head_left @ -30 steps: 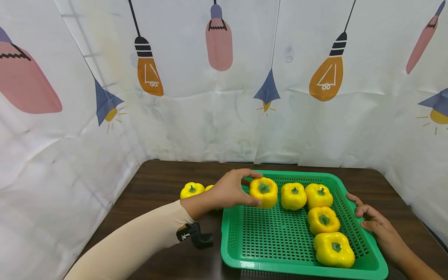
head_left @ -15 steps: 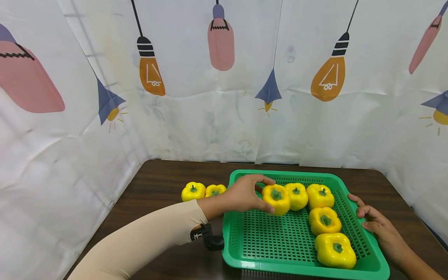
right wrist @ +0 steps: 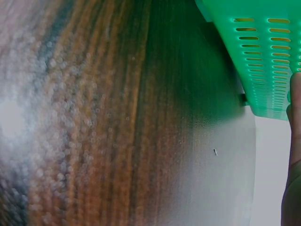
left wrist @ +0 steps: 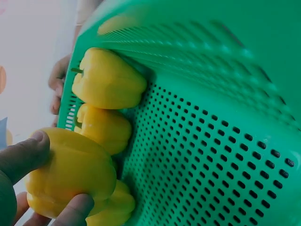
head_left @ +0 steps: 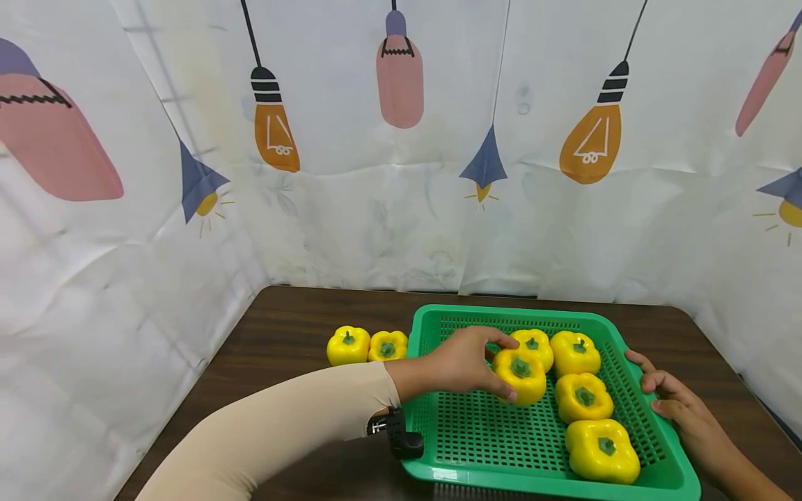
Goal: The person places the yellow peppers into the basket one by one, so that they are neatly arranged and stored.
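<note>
My left hand (head_left: 465,362) grips a yellow bell pepper (head_left: 525,384) with a green stem, thumb on one side and fingers on the other. The pepper is above the green perforated basket (head_left: 514,483), in front of another yellow pepper (head_left: 537,346). In the left wrist view the held pepper (left wrist: 70,172) overlaps a pepper below it; whether they touch I cannot tell. My right hand (head_left: 686,417) holds the basket's right rim. Right wrist view: one finger (right wrist: 295,117) lies along the basket's outer wall (right wrist: 263,56).
Along the basket's right side sit a back pepper (head_left: 574,353), a middle pepper (head_left: 585,396) and a front pepper (head_left: 603,451). Two more peppers, one farther left (head_left: 348,346) and one nearer the basket (head_left: 388,346), stand on the dark wooden table (head_left: 294,313). A printed curtain (head_left: 376,229) hangs behind.
My left hand has carried the pepper right and slightly toward me, deeper over the basket. The pepper it hid on the table now shows. My right hand stays on the rim.
</note>
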`<state>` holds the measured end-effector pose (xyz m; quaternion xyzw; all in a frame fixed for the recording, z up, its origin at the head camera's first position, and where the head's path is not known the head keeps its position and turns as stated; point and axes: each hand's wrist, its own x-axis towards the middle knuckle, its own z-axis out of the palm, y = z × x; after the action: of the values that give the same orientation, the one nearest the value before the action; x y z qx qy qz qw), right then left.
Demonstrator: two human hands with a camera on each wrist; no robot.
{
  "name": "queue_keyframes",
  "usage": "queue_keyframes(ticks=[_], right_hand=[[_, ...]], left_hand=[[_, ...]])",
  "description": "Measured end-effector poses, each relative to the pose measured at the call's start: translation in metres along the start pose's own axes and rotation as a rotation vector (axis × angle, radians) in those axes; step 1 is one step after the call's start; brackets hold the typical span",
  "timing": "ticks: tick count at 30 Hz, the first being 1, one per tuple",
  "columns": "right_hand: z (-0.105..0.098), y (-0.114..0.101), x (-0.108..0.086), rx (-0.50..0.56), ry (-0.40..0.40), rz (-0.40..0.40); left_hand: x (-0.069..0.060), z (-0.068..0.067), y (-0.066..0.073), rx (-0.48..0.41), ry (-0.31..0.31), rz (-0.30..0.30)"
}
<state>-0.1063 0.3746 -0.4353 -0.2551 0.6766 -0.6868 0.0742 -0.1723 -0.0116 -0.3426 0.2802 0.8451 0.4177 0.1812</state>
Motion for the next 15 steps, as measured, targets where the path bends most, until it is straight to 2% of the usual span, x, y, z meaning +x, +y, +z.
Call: queue_keyframes(ticks=[9,15], right_hand=[[-0.001,0.001,0.001,0.018,-0.006,-0.006],[0.003,-0.005,0.001,0.041,-0.005,0.034]], left_hand=[[0.013,0.012,0.008,0.071,0.014,-0.013],[0.018,0.02,0.012,0.14,0.008,0.006]])
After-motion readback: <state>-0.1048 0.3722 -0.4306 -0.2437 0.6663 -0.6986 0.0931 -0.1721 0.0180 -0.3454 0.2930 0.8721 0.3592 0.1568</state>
